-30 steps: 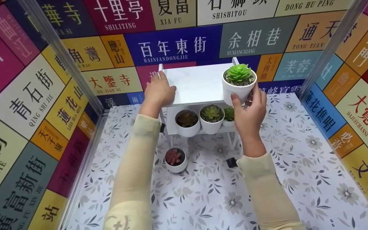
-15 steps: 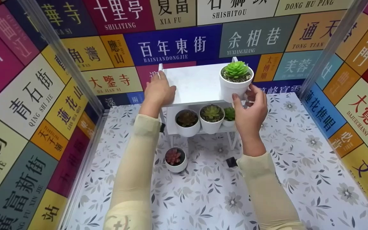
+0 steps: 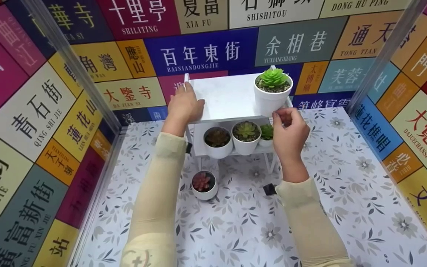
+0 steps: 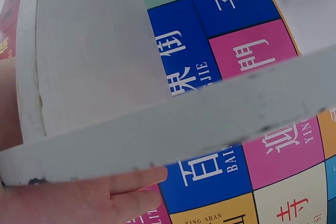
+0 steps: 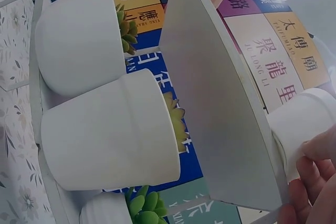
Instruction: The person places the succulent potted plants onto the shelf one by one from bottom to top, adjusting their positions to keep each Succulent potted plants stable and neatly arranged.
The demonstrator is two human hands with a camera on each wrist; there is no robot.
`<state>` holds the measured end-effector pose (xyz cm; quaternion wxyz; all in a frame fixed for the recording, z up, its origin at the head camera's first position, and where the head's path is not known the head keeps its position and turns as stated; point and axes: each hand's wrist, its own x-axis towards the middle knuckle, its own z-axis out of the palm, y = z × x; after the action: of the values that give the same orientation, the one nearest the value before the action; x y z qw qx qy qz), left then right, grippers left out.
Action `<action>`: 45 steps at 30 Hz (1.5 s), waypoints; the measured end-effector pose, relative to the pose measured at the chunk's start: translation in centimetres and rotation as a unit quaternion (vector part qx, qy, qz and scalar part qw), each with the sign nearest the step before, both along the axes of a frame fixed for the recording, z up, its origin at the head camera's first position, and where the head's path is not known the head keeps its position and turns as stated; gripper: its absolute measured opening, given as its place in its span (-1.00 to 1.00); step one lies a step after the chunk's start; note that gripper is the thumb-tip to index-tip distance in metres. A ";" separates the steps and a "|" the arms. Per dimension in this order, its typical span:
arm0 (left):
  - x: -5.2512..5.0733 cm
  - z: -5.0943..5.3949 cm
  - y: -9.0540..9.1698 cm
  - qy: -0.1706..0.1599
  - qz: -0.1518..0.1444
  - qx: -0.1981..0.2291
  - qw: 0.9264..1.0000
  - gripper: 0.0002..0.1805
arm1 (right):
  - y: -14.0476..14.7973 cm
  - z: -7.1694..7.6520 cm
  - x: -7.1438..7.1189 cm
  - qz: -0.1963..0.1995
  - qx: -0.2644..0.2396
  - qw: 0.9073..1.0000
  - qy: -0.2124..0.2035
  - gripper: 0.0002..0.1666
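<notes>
My left hand (image 3: 185, 105) grips the left end of a white two-tier plant stand (image 3: 228, 96). In the left wrist view its fingers (image 4: 139, 187) lie behind the stand's side rail. A white-potted bright green succulent (image 3: 272, 91) stands upright on the right end of the top shelf. Beside the pot's lower right side is my right hand (image 3: 291, 135), fingers bent loosely. In the right wrist view its thumb touches the pot near the base. On the lower shelf are a brown succulent (image 3: 218, 142), a pale green succulent (image 3: 246, 137) and a partly hidden green one (image 3: 266, 134).
A dark red succulent in a white pot (image 3: 204, 185) stands on the floral tabletop (image 3: 243, 230), in front of the stand. Walls printed with colourful signs (image 3: 202, 52) enclose the back and both sides, with clear corner posts (image 3: 387, 59).
The green succulent's pot has shifted slightly left and back onto the top shelf. My right hand's fingers have slid down and loosened from around it. My left hand has stayed still.
</notes>
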<state>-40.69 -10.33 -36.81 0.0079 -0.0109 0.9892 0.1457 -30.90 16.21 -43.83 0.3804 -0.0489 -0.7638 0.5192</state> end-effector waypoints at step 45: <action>0.1 0.1 0.0 0.002 0.003 0.011 1.000 -0.06 | -4.1 -5.5 3.5 0.048 -0.066 0.997 0.008 -0.91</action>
<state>-40.57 -10.32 -36.76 0.0052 -0.0136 0.9875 0.1570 -27.44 12.11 -49.36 0.3565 -0.0328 -0.7264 0.5867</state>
